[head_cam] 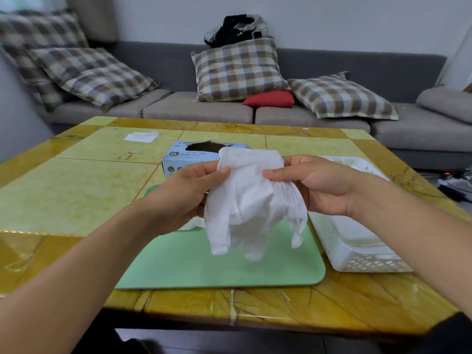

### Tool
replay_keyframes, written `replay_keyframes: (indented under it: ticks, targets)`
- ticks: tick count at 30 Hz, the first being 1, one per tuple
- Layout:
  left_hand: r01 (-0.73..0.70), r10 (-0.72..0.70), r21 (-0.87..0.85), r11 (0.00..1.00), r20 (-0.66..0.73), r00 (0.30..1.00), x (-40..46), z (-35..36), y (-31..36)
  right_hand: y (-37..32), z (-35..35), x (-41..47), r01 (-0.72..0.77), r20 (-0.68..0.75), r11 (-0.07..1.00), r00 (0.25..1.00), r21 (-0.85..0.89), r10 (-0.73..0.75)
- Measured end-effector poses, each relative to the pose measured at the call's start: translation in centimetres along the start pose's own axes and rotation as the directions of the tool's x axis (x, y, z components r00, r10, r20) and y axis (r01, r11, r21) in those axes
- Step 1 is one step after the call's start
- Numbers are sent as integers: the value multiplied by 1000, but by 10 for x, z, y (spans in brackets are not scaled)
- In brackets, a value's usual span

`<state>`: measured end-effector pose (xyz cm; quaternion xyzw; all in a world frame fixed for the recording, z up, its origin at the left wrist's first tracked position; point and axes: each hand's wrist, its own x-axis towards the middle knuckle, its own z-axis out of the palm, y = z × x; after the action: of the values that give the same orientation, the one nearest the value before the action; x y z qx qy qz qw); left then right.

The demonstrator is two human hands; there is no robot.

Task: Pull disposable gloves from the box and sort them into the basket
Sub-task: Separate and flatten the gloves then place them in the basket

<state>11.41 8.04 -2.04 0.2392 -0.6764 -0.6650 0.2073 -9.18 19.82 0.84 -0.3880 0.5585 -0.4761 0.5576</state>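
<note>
A white disposable glove (251, 200) hangs in the air above the green mat (219, 264), cuff up and fingers dangling. My left hand (189, 192) pinches its cuff on the left side. My right hand (314, 182) pinches the cuff on the right. Behind the glove stands the light blue glove box (178, 157), marked XL, with a dark opening on top. The white perforated basket (362, 261) sits to the right of the mat, below my right hand, with white gloves lying inside it.
A folded white tissue (141, 136) lies at the table's far left. The yellow-green tiled table (76, 190) reaches to a grey sofa with checked cushions (237, 70) behind it. A bit of white material shows under my left wrist.
</note>
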Motion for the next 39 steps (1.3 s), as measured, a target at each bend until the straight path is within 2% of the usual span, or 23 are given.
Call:
replay_keyframes:
  ticks: [3,5,7,9,10,12,14,15,18,21,23,26,28,29,31,32,34,36,39]
  targets:
    - [44,-45,21,999,54,998,8,1,-1,5,-3,8,-81,30,996,996,23,80]
    - [108,-113,159,981,20,993,17,3,-5,14,-3,22,-125,-71,992,990,-3,124]
    - [121,-104,253,960,-79,991,29,3,-9,14,-1,36,-88,-229,996,970,-32,78]
    - [-23,66,227,974,-187,980,41,0,-3,4,-2,43,88,-316,994,943,-69,-106]
    - [-152,201,216,965,-226,953,44,-2,4,-4,-4,45,208,-323,973,918,-104,-231]
    - [-392,451,257,883,-234,861,42,-4,23,-23,-4,37,426,-294,884,834,-193,-467]
    - [-502,563,291,814,-187,805,39,-7,32,-29,-4,29,524,-251,808,772,-270,-584]
    - [-497,560,313,809,-158,813,38,-9,29,-24,-4,27,519,-227,788,767,-331,-601]
    - [-314,406,513,799,-74,911,42,-14,-5,7,-12,27,371,-108,705,839,-605,-534]
    - [-205,153,678,706,137,979,43,-19,-39,32,-20,25,227,65,547,952,-806,-300]
    - [-248,43,755,607,280,959,39,-17,-50,37,-17,23,195,158,458,980,-867,-117]
    - [-391,-44,810,438,453,890,27,-8,-53,35,-3,14,184,243,287,952,-940,187]
    - [-397,-122,824,404,478,870,18,0,-49,29,5,6,119,222,286,905,-951,363]
    - [-377,-138,827,417,468,873,16,2,-48,27,6,4,94,214,309,898,-946,384]
    - [-343,-81,819,460,423,902,16,6,-48,25,1,7,81,178,332,945,-940,274]
    - [-337,-22,832,441,385,922,18,7,-49,26,-4,11,64,121,290,976,-955,183]
    - [-290,49,909,301,289,956,22,8,-53,30,-15,25,-35,-32,91,999,-995,34]
    - [-241,14,951,195,243,970,25,11,-58,38,-26,41,-181,-178,-65,983,-981,-48]
    - [-259,-65,955,146,271,960,27,14,-66,46,-30,65,-259,-247,-106,962,-960,-116]
